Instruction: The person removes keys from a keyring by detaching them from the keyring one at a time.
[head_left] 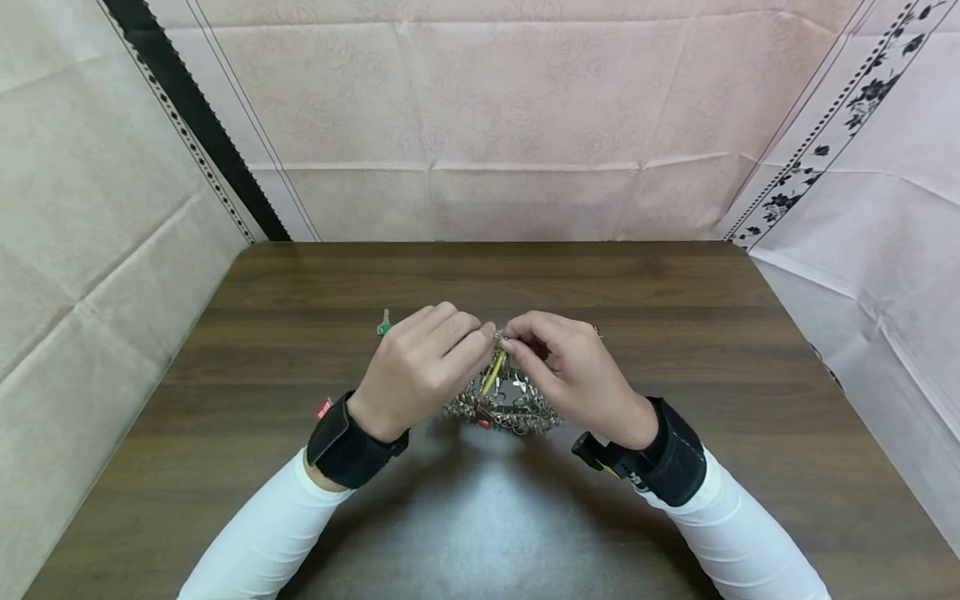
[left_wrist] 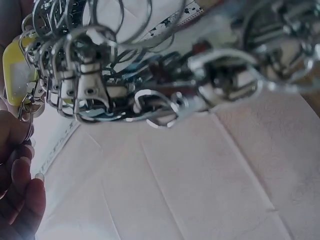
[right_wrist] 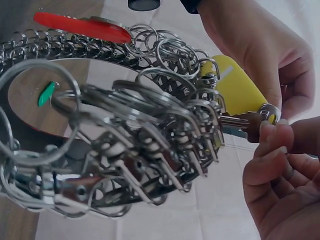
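A loop-shaped rack of many metal rings and clips (head_left: 536, 410) stands on the table under both hands. From it a yellow key tag (right_wrist: 230, 85) slants up, with a small split ring and a silver key (right_wrist: 254, 125) at its end. My right hand (head_left: 577, 362) pinches the key's head between thumb and fingers. Close against it, the left hand (head_left: 431, 362) has its fingertips on the tag's ring; its fingertips are mostly hidden from above. In the left wrist view, fingers (left_wrist: 22, 185) show below the yellow tag, by the ring.
A green-tagged key (head_left: 385, 323) lies on the table beyond my left hand. A red tag (head_left: 324, 407) shows beside the left wristband. Another red tag (right_wrist: 82, 27) overlaps the rack in the right wrist view. Pale cloth (head_left: 487, 125) hangs behind the brown table (head_left: 225, 433).
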